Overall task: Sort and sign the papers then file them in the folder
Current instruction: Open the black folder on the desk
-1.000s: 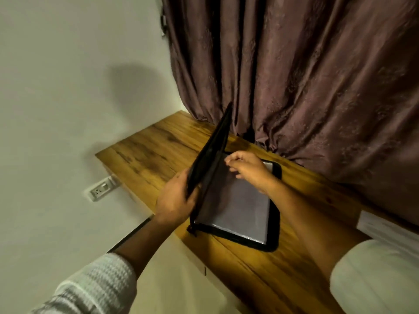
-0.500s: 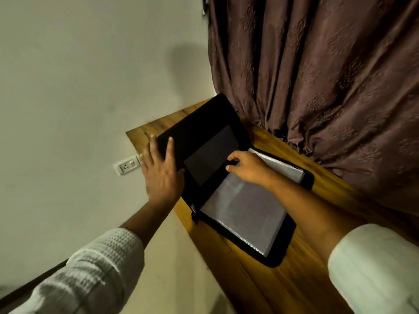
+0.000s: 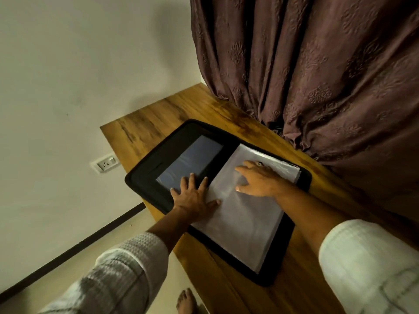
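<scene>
"Head view: where's the risk?"
"The folder (image 3: 147, 175) lies open on the desk (image 3: 158, 118) under both hands, which are flat, fingers spread, clasping nothing. The left hand (image 3: 195, 198) presses near the spine. Beneath the right hand (image 3: 260, 180), the slick sleeves (image 3: 244, 227) could slide or crease if pushed sideways."
"Any writing?"
"None legible."
</scene>
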